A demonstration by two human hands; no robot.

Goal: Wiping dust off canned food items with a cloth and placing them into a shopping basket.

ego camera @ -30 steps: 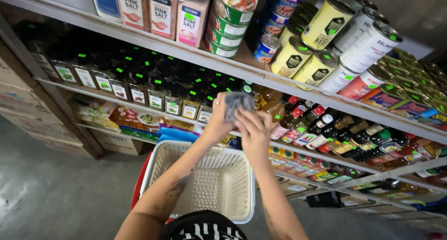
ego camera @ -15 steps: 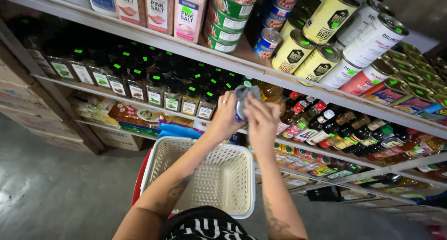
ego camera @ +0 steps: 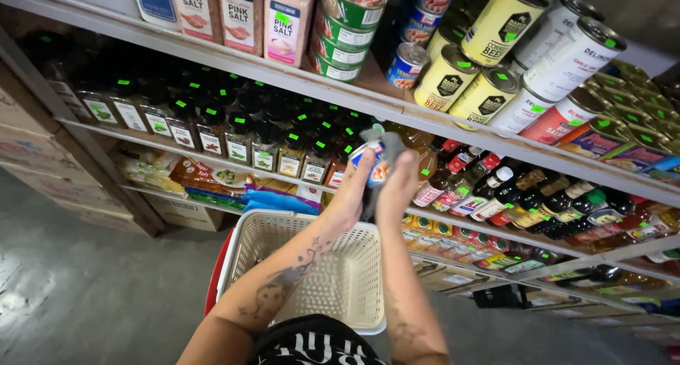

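**Can and cloth held between both hands at the shelf front**

A small can [ego camera: 373,168] with a blue-and-white label sits upright between the two hands, raised in front of the middle shelf [ego camera: 212,156]. A grey cloth [ego camera: 388,144] drapes over its top and down the side under the right fingers.

Left hand [ego camera: 352,193]: fingers curled around the can's left side, grasping it, thumb side toward the camera. The forearm rises from lower left, tattooed, wrist nearly straight.

Right hand [ego camera: 397,188]: fingers pressed flat on the cloth against the can's right side, fingertips pointing up. Forearm comes up almost vertically from below.

Just beyond the fingertips: rows of dark bottles [ego camera: 244,135] with green tags to the left, red-capped sauce bottles [ego camera: 489,188] to the right. Above the fingers, the upper shelf carries large yellow cans [ego camera: 460,85] and pink salt shakers [ego camera: 283,14]. Below the wrists, a cream plastic basket [ego camera: 283,234] sits under both forearms.
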